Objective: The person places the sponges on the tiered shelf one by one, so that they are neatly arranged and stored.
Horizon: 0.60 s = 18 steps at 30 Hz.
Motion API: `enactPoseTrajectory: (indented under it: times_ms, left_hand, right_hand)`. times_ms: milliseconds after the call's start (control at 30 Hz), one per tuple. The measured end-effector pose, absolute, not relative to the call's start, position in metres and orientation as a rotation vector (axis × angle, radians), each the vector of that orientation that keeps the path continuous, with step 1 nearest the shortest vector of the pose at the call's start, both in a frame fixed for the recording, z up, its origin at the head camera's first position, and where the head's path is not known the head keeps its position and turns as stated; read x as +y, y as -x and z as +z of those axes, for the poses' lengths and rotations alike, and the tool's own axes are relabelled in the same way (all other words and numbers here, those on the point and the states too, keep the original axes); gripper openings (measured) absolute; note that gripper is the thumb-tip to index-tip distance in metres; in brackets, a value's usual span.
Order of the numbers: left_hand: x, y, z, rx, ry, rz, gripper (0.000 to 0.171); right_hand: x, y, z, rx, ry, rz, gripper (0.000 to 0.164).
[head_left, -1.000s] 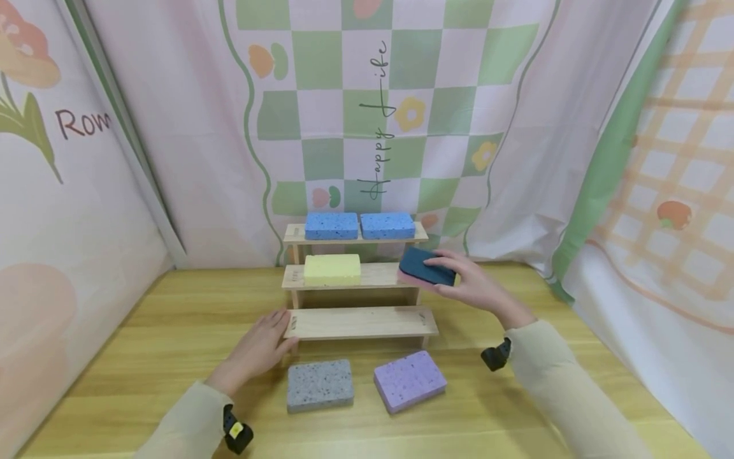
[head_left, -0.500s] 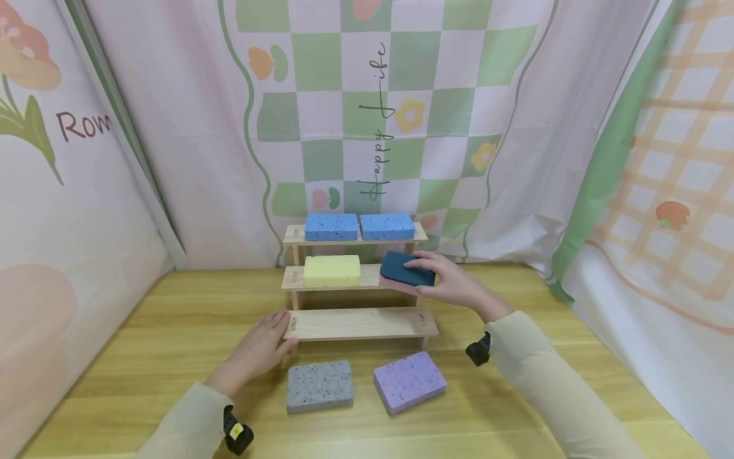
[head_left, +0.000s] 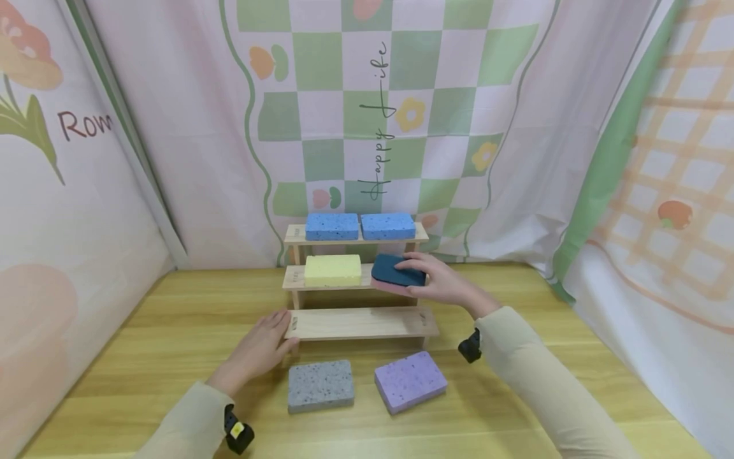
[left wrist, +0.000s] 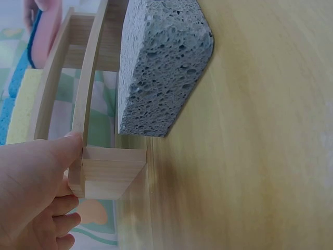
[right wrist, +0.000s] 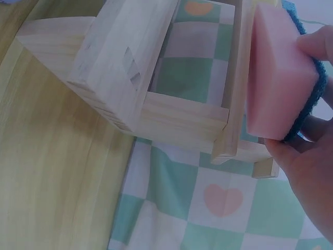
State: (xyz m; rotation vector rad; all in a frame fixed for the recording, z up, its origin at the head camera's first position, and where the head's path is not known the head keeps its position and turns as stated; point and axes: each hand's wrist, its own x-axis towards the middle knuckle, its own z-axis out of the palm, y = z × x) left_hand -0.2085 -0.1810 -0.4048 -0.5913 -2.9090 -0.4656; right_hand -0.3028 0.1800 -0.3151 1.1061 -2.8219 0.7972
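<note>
A three-step wooden rack (head_left: 361, 322) stands at the back of the table. My right hand (head_left: 441, 280) grips a sponge with a dark teal top and pink underside (head_left: 395, 271) (right wrist: 278, 78), held low over the right part of the middle step, beside a yellow sponge (head_left: 332, 269). Two blue sponges (head_left: 331, 225) (head_left: 388, 225) lie on the top step. My left hand (head_left: 258, 349) (left wrist: 31, 187) rests against the left end of the bottom step, thumb on its corner. A grey sponge (head_left: 320, 384) (left wrist: 156, 67) and a purple sponge (head_left: 410, 380) lie on the table in front.
Patterned cloth walls close in the wooden table (head_left: 172, 331) on the left, back and right. The bottom step of the rack (head_left: 367, 319) carries nothing.
My right hand has carried the teal and pink sponge leftward and down, from past the rack's right end to over the middle step. The left hand has stayed put.
</note>
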Motion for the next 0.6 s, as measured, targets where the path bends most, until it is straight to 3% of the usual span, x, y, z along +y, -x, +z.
enactPoseTrajectory:
  times_ms: [600]
  left_hand:
    - [-0.1812,0.209,-0.4048,-2.922,0.585,-0.472,0.06]
  right_hand:
    - [0.1757,0.3129,-0.3143,-2.789,-1.182,0.699,0.041]
